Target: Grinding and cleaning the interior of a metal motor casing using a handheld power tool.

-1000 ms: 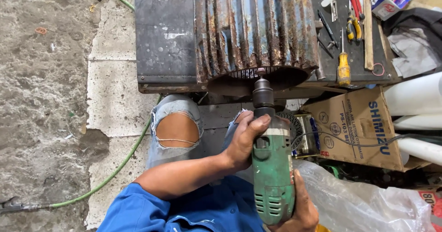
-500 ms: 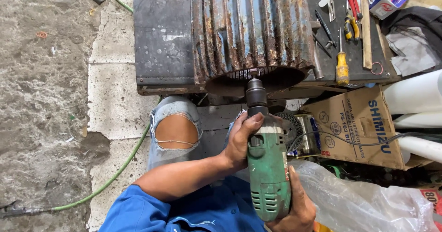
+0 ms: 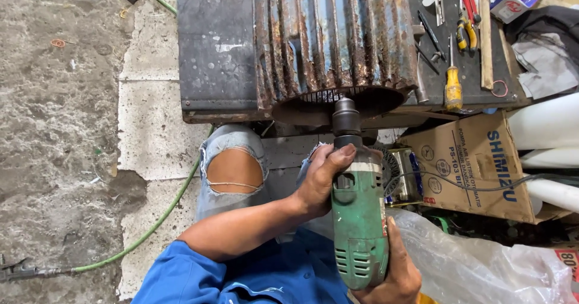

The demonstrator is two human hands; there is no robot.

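A green electric drill (image 3: 358, 219) points away from me, its dark chuck (image 3: 345, 118) at the open end of a rusty ribbed motor housing (image 3: 329, 35). My left hand (image 3: 319, 180) wraps the front of the drill body, thumb on top. My right hand (image 3: 392, 274) grips the rear handle at the bottom edge of the view. The motor rests on a dark metal bench (image 3: 217, 50). My knee shows through torn jeans (image 3: 232, 168) just below the bench.
Screwdrivers (image 3: 452, 84), pliers (image 3: 464, 32) and a wooden handle lie on the bench to the right. A cardboard box (image 3: 476, 165), white pipes (image 3: 546, 126) and a clear plastic bag (image 3: 482, 262) crowd the right. A green hose (image 3: 151, 228) runs across the concrete floor at left.
The drill and both hands have shifted slightly left and forward, bringing the chuck closer to the motor's open end.
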